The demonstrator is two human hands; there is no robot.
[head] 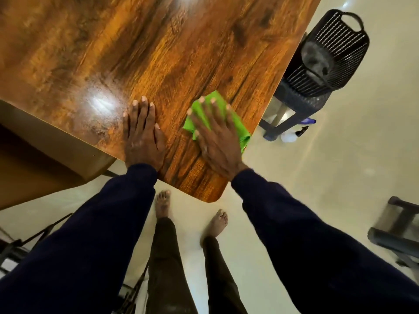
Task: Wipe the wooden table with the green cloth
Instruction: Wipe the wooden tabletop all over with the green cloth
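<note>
from my remote seat i saw the right hand (pixel 215 141) lying flat on the green cloth (pixel 242 132), fingers straight and spread wide, thumb out toward 9 o'clock, pressing rather than pinching. the cloth sat bunched on the wooden table (pixel 113 53), tight against the edge at its 3 o'clock side and not far up from the rounded corner at 6 o'clock. green showed past the fingertips at 12 o'clock and on both sides of the palm.

the left hand (pixel 142 137) rested palm down on bare wood just beside the right one, at its 9 o'clock, and apart from the cloth. its fingers were straight and close together, the thumb a little apart. both arms wore dark navy sleeves (pixel 90 245).

a bright glare patch (pixel 102 105) lay on the tabletop at 10 o'clock from the left hand.

off the table, at 2 o'clock from the cloth, a black slotted plastic basket (pixel 335 55) stood on a dark stool (pixel 292 103). under the stool, on the pale glossy floor (pixel 340 177), was what looked like a white spray bottle (pixel 291 135), too blurred for me to be sure. another dark stool (pixel 396 234) showed at the 4 o'clock edge of view. the person's bare feet (pixel 163 202) stood on the floor below the table corner, at 6 o'clock.
</note>
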